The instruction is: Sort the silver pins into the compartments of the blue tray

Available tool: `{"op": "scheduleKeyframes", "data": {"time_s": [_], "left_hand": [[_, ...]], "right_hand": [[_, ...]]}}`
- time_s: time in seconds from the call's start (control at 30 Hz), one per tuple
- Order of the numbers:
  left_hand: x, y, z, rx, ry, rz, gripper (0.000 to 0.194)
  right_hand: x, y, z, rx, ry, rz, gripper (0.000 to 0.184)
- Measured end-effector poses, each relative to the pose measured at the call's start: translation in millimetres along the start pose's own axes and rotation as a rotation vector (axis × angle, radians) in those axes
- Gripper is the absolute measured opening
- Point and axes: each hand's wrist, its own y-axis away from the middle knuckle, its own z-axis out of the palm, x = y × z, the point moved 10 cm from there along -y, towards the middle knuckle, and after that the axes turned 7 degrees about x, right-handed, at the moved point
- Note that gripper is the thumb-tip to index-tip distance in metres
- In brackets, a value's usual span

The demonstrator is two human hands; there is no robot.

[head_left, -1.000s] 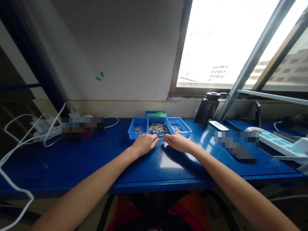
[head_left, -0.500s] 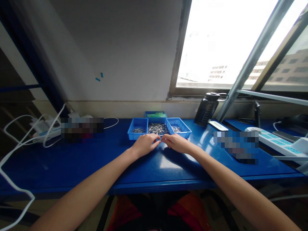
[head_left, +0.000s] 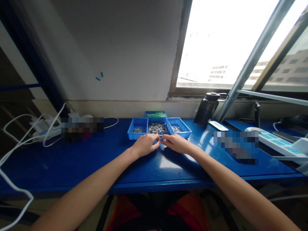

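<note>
My left hand (head_left: 146,144) and my right hand (head_left: 176,143) meet fingertip to fingertip just above the table, in front of the trays. Both are closed in a pinch. A tiny thin piece seems to lie between the fingertips, too small to name. Right behind them, the middle blue tray holds a heap of slim silvery metal pins (head_left: 158,128). The left blue tray (head_left: 140,122) contains a smaller pile of similar pins (head_left: 139,130). In the right blue tray (head_left: 181,124) lies another small pile (head_left: 176,129).
Behind the trays, a further blue tray (head_left: 147,113) holds green items (head_left: 157,114). A black bottle (head_left: 207,108) stands back right, near a white flat device (head_left: 218,125). Farther right is a power strip (head_left: 276,142); white cables (head_left: 16,150) run along the left. Blurred patches hide other items.
My fingertips have shifted very slightly, with a small gap now showing between the two hands. The trays and their contents look the same.
</note>
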Motion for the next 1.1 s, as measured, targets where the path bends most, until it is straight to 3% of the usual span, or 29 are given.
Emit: {"op": "scheduleKeyframes", "data": {"time_s": [0.1,0.53,0.97,1.1], "left_hand": [[-8,1,4.2,-0.04,-0.049,-0.058,0.024],[-8,1,3.8,-0.053,-0.038,-0.04,0.027],[-5,-2,-1.7,-0.016,-0.058,-0.037,0.014],[-9,-1,-0.7,-0.026,-0.078,-0.079,0.023]], "right_hand": [[2,0,-3,0.006,0.027,0.008,0.025],[7,0,-7,0.009,0.046,0.039,0.026],[11,1,-2,-0.03,0.073,0.048,0.019],[12,1,-1,-0.034,0.032,0.072,0.024]]}}
